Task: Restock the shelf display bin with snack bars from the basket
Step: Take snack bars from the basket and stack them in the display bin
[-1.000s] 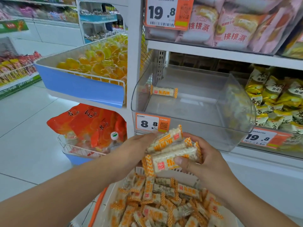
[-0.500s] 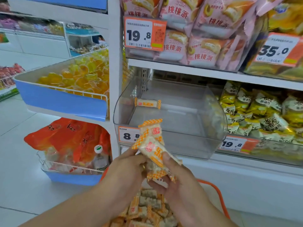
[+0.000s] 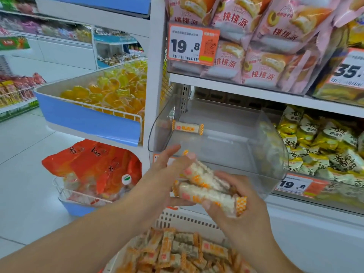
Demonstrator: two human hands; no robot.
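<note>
A small bundle of snack bars [image 3: 204, 186], white with orange checked ends, sits at the centre of the frame, held between both hands just in front of the clear display bin [image 3: 275, 154]. The right hand [image 3: 242, 211] grips the bundle from below and the right, thumb curled over the nearest bar. The left hand [image 3: 167, 174] supports the bundle's left end, its fingers mostly straight and fanned upward, one fingertip resting on the top bar. Inside the bin, one lone bar [image 3: 188, 128] lies near the back left corner. Below the hands, at the bottom of the frame, the white basket [image 3: 189, 219] holds a heap of the same bars. A 19.8 price tag [image 3: 193, 44] hangs above the bin among pink cake packets [image 3: 262, 56], yellow packets [image 3: 323, 142] fill the right, and a blue tray of orange jellies [image 3: 110, 95] sits left.
</note>
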